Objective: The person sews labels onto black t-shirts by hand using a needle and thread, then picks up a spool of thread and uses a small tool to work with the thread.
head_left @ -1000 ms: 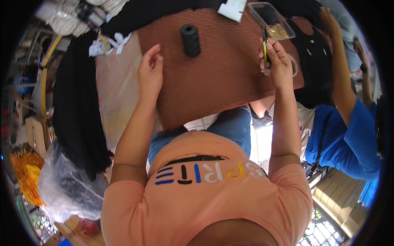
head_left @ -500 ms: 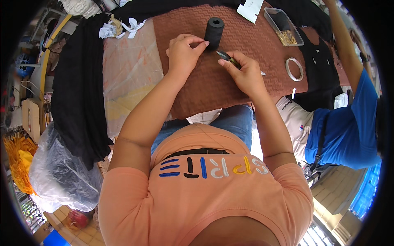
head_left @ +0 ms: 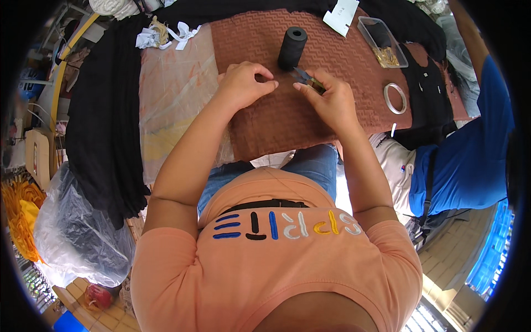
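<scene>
A black spool-like roll [head_left: 292,48] stands upright on the brown textured cloth [head_left: 332,61], a hole in its top. Nearer to me and left of it is my left hand [head_left: 243,87], its thumb and forefinger drawn together in a pinch. Whatever lies between those fingertips is too small to make out. My right hand [head_left: 331,99] grips small thread snips [head_left: 311,81] with a yellowish handle. Their metal blades point up and left, beside the foot of the roll.
Clear plastic sheeting [head_left: 177,99] and black fabric [head_left: 102,116] lie to the left. On the right are a clear box [head_left: 383,41], a tape ring [head_left: 395,98] and a white paper tag [head_left: 340,17]. A person in a blue shirt [head_left: 470,155] is at the right.
My left hand has moved away from the roll's base, toward me and slightly left. The snips stay in my right hand, their blades now by the roll's foot.
</scene>
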Tool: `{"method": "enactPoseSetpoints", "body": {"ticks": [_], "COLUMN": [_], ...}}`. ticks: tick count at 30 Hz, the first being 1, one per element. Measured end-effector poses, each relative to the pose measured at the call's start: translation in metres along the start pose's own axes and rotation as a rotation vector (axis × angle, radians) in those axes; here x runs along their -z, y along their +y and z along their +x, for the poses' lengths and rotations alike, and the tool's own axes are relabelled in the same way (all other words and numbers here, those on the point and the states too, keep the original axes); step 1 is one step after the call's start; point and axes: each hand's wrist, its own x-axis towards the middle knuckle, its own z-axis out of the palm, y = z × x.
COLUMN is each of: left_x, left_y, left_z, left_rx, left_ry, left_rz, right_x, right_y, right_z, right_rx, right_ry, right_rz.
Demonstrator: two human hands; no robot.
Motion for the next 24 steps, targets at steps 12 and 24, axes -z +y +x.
{"method": "enactPoseSetpoints", "body": {"ticks": [12, 24], "left_x": [-0.023, -0.016], "left_y": [0.0, -0.003], "left_z": [0.03, 0.012], "left_rx": [-0.02, -0.123], "left_ry": [0.385, 0.496], "left_rz": [-0.034, -0.023], "right_x": [0.004, -0.03], "right_y": [-0.006, -0.012], "right_z": [-0.003, 0.018], "right_rx": [-0.014, 0.202], "right_ry": [-0.04, 0.001], "right_rz": [-0.094, -0.356]}}
